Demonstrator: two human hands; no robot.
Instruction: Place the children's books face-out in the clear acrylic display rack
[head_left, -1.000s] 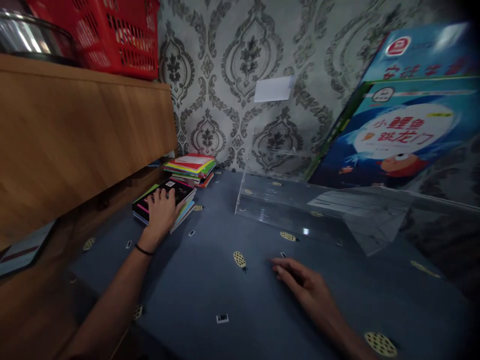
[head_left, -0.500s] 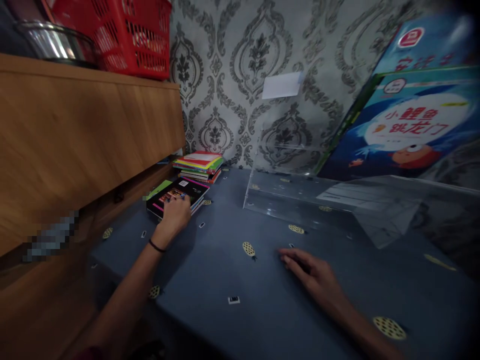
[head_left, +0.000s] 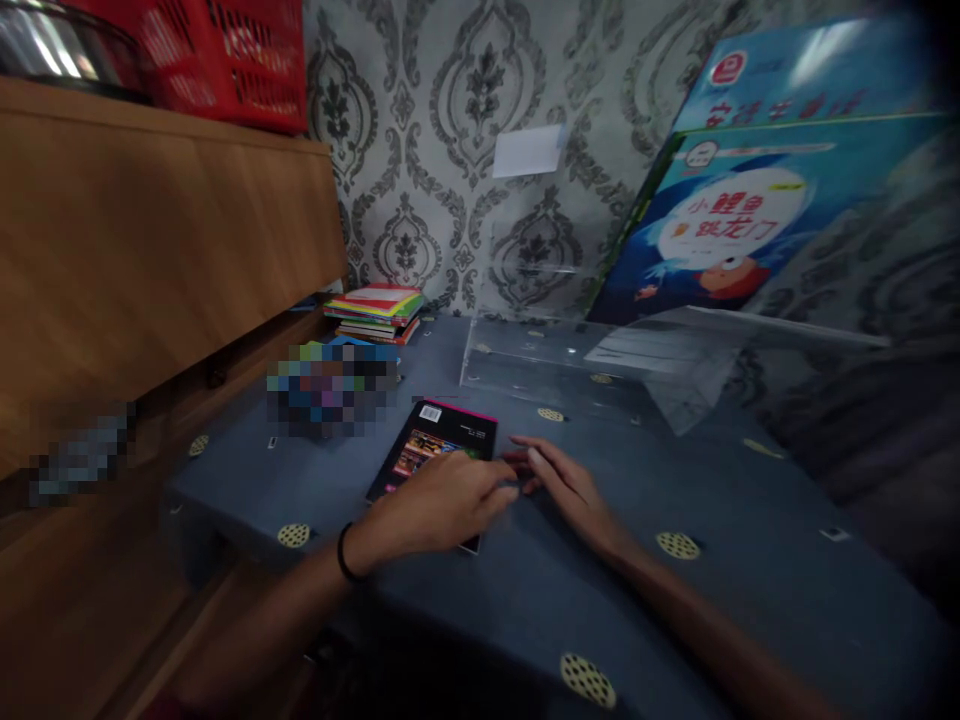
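Observation:
A black book [head_left: 450,420] with a pink edge, a barcode and small coloured pictures lies on the cloth-covered table in front of me. My left hand [head_left: 457,495] reaches across it, fingers bent at its right edge; the hand covers the book's lower middle. My right hand [head_left: 559,475] is just beyond that edge, palm low, with fingers stretched toward the left hand's fingertips. Whether the two hands touch, I cannot tell. Further left lies a blurred-out pile of books [head_left: 334,390].
Behind that pile is a stack of thin colourful books [head_left: 375,310]. A clear plastic stand [head_left: 525,355] holds picture books [head_left: 675,250] against the patterned wall. A wooden cabinet [head_left: 172,210] at left carries a red basket [head_left: 255,70] and a metal pot [head_left: 67,45].
My left hand has brought the black book from the left pile to the table's middle, uncovering the book below. My right hand has moved left toward it, and the view has shifted right.

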